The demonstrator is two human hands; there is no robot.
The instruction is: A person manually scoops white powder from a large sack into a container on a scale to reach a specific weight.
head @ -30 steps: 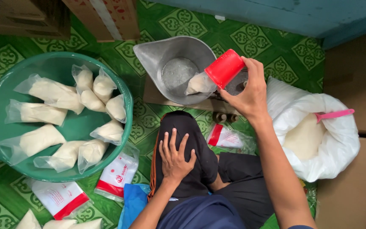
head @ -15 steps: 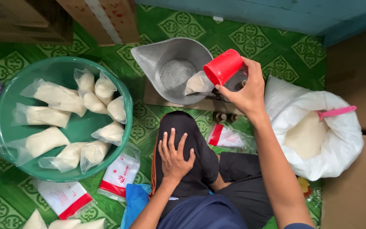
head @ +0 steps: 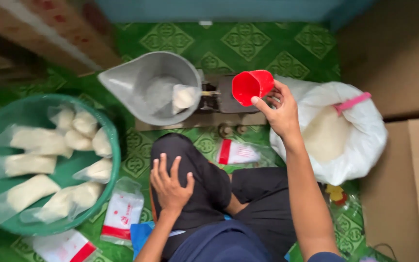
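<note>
Seated on a green patterned floor mat [head: 248, 41], a person holds a red cup [head: 250, 86] in the right hand [head: 280, 111], fingers clamped around its rim, its mouth tilted toward the metal scale pan [head: 151, 87]. The pan sits on a weighing scale [head: 219, 104] and holds a small filled plastic bag [head: 184, 96] beside a thin layer of white grain. The left hand [head: 170, 187] rests flat and spread on the person's knee, holding nothing. To the right, an open white sack [head: 360, 140] of the same grain (a pink scoop handle [head: 352, 103] pokes from it) remains well stocked. At left, a green basin [head: 110, 140] already carries roughly ten filled bags, while empty red-and-white pouches [head: 122, 213] lie on the floor, so the bagging appears well under way but unfinished.
</note>
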